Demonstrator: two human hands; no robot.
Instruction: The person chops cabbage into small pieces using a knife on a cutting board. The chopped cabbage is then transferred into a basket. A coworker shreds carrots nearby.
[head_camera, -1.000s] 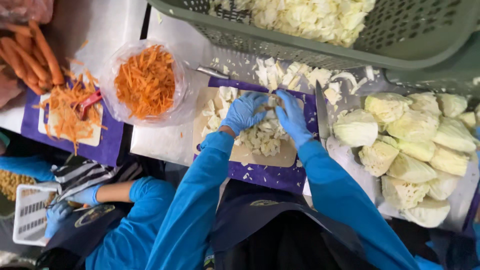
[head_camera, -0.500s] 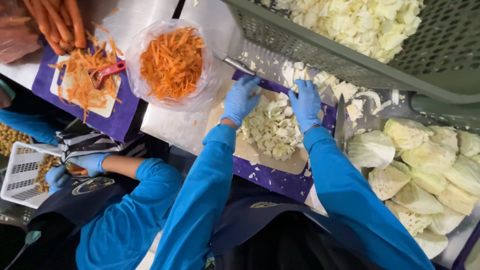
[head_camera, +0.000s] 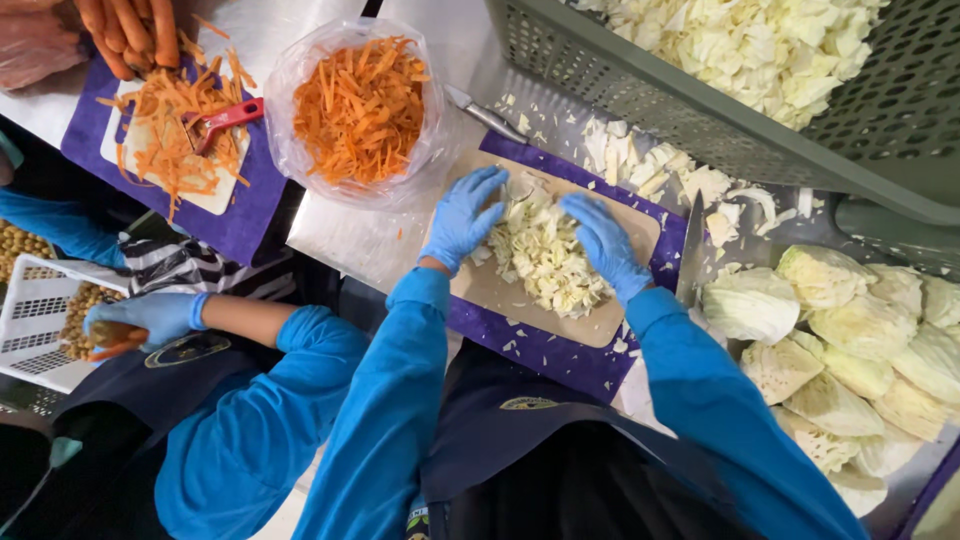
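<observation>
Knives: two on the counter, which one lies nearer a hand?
The large knife right of the cutting board, blade beside the right hand. The other knife lies beyond the board, by the carrot bag.

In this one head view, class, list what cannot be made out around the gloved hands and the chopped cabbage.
- Cutting board: middle hidden under the chopped cabbage.
- Left hand and right hand: palms face down, unseen.
- Knife: handle end hidden by the right sleeve.
- Green crate: cut off by the top edge.
</observation>
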